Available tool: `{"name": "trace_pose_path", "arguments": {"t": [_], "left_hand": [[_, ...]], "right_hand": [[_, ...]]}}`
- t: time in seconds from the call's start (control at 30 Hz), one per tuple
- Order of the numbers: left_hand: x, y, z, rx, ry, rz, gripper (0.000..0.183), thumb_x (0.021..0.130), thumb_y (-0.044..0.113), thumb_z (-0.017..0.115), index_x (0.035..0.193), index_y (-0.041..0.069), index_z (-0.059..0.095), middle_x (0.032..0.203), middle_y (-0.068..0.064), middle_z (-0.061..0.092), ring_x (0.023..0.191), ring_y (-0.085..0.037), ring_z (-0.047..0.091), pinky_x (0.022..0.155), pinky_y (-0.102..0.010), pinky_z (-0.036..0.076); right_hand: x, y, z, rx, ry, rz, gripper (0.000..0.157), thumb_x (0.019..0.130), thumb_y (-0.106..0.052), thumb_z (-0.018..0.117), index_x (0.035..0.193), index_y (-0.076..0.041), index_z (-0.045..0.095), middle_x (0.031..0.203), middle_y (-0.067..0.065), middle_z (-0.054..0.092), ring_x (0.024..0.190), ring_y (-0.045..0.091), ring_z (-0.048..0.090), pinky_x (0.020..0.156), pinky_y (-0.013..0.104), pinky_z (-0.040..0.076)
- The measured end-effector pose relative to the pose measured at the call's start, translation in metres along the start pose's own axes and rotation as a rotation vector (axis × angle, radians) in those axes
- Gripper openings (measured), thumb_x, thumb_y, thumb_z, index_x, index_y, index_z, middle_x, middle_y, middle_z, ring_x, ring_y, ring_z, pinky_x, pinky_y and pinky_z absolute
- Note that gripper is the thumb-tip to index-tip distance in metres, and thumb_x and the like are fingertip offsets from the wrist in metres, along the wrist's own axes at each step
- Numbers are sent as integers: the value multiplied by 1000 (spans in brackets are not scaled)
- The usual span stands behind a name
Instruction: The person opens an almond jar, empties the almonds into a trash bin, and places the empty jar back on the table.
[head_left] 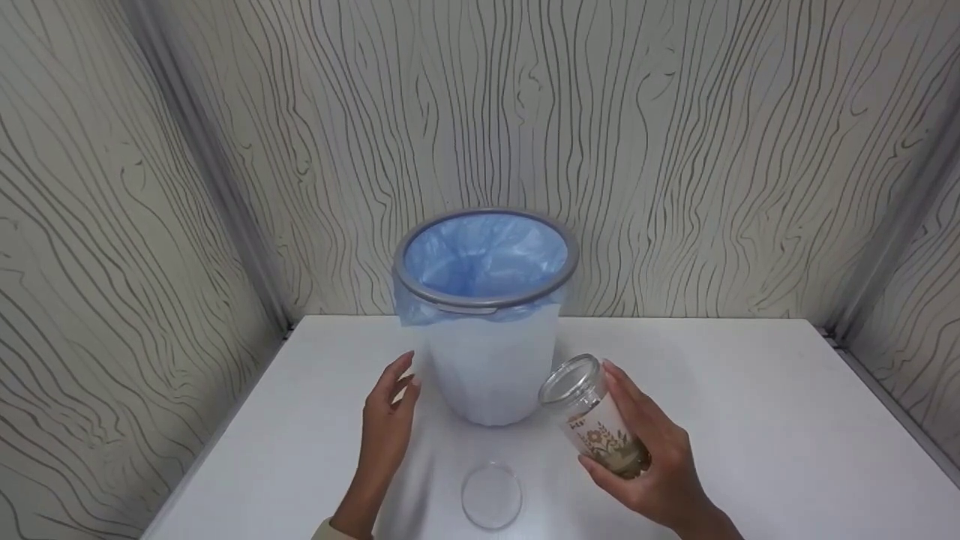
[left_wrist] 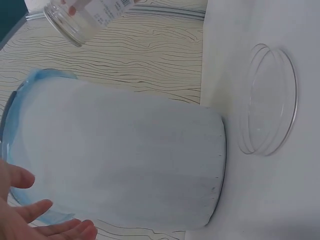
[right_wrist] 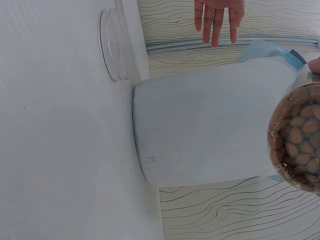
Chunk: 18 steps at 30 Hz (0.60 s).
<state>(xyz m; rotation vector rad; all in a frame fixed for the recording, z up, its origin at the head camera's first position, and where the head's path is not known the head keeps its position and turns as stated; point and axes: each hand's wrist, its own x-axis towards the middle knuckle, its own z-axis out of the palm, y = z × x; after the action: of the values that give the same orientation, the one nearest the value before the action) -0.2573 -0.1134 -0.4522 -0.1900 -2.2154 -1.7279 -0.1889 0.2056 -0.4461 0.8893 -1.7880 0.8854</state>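
Note:
My right hand [head_left: 664, 465] grips a clear glass jar [head_left: 592, 427] round its lower part, the thumb on the near side. The jar is tilted, its rim pointing up and left toward the bin, with a white label printed with a gold floral pattern. Through its base, in the right wrist view, brown almonds [right_wrist: 300, 145] show. My left hand [head_left: 388, 405] is held left of the bin with its fingers relaxed and nothing in them. In the left wrist view, the label's barcode side [left_wrist: 107, 10] shows. A shallow clear round dish [head_left: 491, 495] lies on the table between the hands.
A white bin [head_left: 487, 367] with a grey rim ring [head_left: 574, 259] stands at the middle of the white table [head_left: 720, 375]. A blue bag [head_left: 517, 251] lines it and folds over its edge. Wood-patterned panels [head_left: 637, 150] rise behind and at both sides.

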Motion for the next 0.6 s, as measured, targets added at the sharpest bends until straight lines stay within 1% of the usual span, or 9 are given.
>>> {"name": "trace_pose_path", "arguments": {"t": [0.2, 0.33, 0.5, 0.6], "left_hand": [[1, 5, -5, 8, 1, 50, 48, 108, 21, 50, 154, 9, 42, 159, -13, 39, 141, -36, 44, 111, -54, 39], [3, 8, -7, 26, 14, 90, 49, 108, 24, 49, 154, 10, 41, 160, -13, 38, 143, -37, 42, 112, -55, 38], [6, 11, -6, 35, 25, 97, 49, 109, 28, 49, 154, 12, 41, 161, -12, 37, 144, -39, 39, 111, -56, 37], [7, 12, -4, 43, 28, 98, 51, 108, 30, 49, 155, 13, 40, 162, -12, 35, 146, -38, 37, 112, -56, 37]], "right_hand": [[-1, 1, 1, 1, -2, -3, 96, 61, -15, 94, 137, 19, 47, 140, 38, 50, 135, 23, 53, 105, 24, 44], [0, 0, 1, 10, 5, -11, 95, 62, -15, 94, 137, 20, 47, 139, 39, 50, 132, 24, 55, 104, 22, 44], [2, -2, 2, 19, 12, -26, 94, 61, -13, 94, 136, 21, 47, 137, 40, 51, 129, 25, 57, 102, 21, 46], [2, -2, 1, 17, 15, -30, 93, 62, -14, 94, 135, 20, 48, 137, 40, 51, 128, 25, 58, 102, 22, 46]]}}
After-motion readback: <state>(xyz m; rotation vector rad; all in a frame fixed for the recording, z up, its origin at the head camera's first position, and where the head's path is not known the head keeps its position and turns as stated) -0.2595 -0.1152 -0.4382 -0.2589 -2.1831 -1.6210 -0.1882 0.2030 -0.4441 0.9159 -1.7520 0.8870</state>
